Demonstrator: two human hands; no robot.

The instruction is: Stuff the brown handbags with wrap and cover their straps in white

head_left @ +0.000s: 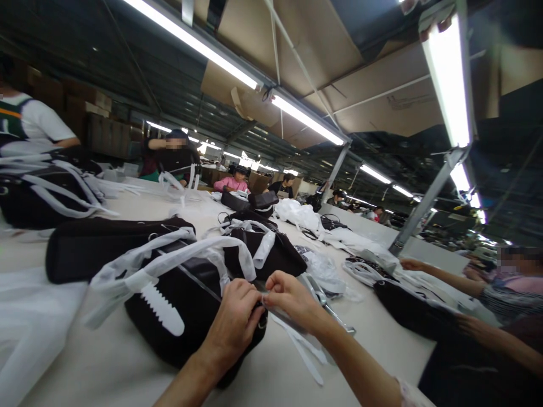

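As you lean over the table (365, 350), your left hand (233, 316) pinches closed at the metal-ringed edge of the black bag (169, 316) before you, your right hand's (291, 297) fingertips meeting it, their grip too small to identify. Beyond lies another black bag (275, 254); farther, people sit.

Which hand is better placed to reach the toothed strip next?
Left, probably: the left hand is nearer the toothed strip; the right hand would have to reach across the left.
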